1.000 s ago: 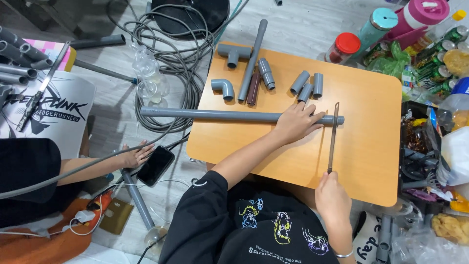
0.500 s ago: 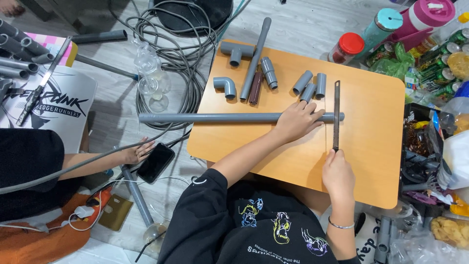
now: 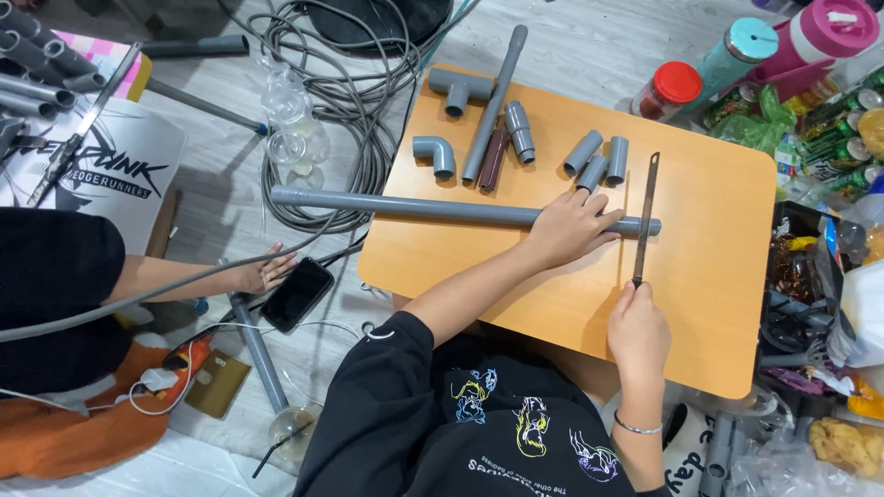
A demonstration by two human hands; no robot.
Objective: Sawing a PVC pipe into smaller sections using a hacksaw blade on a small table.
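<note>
Left hand: the left hand [image 3: 569, 228] lies palm down on the long grey pipe [image 3: 414, 208], fingers spread flat over it near its right end, pressing rather than wrapped round
Right hand: the right hand [image 3: 637, 324] is clenched round the near end of a thin hacksaw blade [image 3: 645, 216], fist closed on the handle part
Blade: a narrow, flat dark metal strip, running from the fist away to the far side, crossing over the pipe close to its right end, just right of the left fingers
Long pipe: smooth, round grey plastic, lying left to right across the table; its left end juts out past the table's left edge over the floor
Table: a low table [image 3: 718, 230] with rounded corners and a smooth orange-brown wood-look top
Fittings far on the table: a grey tee piece [image 3: 458, 88], a grey elbow [image 3: 436, 154], a second grey pipe [image 3: 494, 101] lying slantwise, a dark brown short tube [image 3: 493, 158] beside it, and three short grey couplers [image 3: 597, 158] just beyond the left hand
Floor to the left: a coil of grey ribbed cable [image 3: 345, 83], a black phone [image 3: 296, 294] lying flat, and another person's hand [image 3: 267, 272] resting open just beside it
Right of the table: a jar with a red lid [image 3: 667, 90], a teal bottle [image 3: 727, 52] and a pink bottle [image 3: 810, 37], amid crinkled packets
</note>
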